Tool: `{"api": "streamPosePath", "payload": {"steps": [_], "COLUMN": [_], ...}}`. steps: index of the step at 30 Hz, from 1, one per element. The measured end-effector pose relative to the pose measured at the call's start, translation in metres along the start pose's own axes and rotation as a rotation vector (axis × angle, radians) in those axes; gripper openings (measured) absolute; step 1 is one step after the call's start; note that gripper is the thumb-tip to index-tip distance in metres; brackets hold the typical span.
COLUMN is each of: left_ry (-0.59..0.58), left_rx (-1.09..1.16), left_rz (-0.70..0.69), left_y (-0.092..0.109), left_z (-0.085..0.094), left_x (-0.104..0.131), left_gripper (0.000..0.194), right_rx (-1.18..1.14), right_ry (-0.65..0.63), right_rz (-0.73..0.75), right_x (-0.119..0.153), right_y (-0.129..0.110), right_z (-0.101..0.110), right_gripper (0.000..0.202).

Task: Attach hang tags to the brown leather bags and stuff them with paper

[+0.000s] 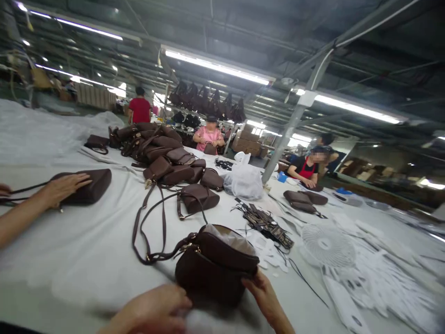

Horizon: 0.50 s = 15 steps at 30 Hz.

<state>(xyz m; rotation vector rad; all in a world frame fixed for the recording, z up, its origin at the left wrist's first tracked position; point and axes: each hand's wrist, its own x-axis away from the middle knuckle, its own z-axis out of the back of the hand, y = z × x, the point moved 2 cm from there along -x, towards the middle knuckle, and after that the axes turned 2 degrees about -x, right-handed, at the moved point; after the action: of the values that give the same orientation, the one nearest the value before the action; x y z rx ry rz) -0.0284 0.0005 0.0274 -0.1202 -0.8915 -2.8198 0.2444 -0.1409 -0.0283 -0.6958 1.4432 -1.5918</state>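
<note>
A dark brown handbag (215,269) stands at the near middle of the white-covered table, its top open and translucent wrapping (231,239) showing inside. My right hand (262,292) grips the lower right side of this bag, thumb against the leather. Close to the bag's lower left corner is my left hand (156,308), blurred, with its fingers curled; whether it holds anything is hidden. The bag's long strap (144,232) loops out over the table to the left.
Many brown bags (160,148) are heaped farther back. At the left, another person's hand (66,188) rests on a brown bag (95,185). A white plastic bag (245,181), dark tags (266,225) and a white fan (328,246) lie to the right, near a metal post (288,137).
</note>
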Motion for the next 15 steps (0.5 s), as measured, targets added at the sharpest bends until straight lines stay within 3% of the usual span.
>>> {"api": "streamPosePath", "payload": {"steps": [2, 5, 8, 10, 12, 15], "left_ry": [0.057, 0.373, 0.763, 0.951, 1.02, 0.993], "left_rx": [0.175, 0.274, 0.225, 0.162, 0.105, 0.089], "left_rz": [-0.043, -0.112, -0.161, -0.135, -0.068, -0.004], "left_y": [0.021, 0.039, 0.035, 0.024, 0.012, -0.001], "left_z": [0.02, 0.045, 0.052, 0.048, 0.038, 0.021], "left_x": [0.012, 0.015, 0.009, 0.002, -0.005, -0.016], "left_gripper": [0.027, 0.024, 0.021, 0.021, 0.025, 0.042], "right_rx": [0.05, 0.109, 0.118, 0.124, 0.126, 0.108], "right_ry": [-0.003, 0.006, 0.008, 0.018, 0.042, 0.075], "right_rz": [0.054, 0.138, 0.156, 0.132, 0.095, 0.037], "right_x": [0.004, 0.006, 0.01, 0.015, 0.02, 0.029], "right_y": [0.0, -0.006, -0.01, -0.008, -0.004, 0.006], "right_z": [-0.006, -0.013, -0.014, -0.014, -0.013, -0.015], "right_gripper": [0.04, 0.033, 0.037, 0.039, 0.039, 0.041]}}
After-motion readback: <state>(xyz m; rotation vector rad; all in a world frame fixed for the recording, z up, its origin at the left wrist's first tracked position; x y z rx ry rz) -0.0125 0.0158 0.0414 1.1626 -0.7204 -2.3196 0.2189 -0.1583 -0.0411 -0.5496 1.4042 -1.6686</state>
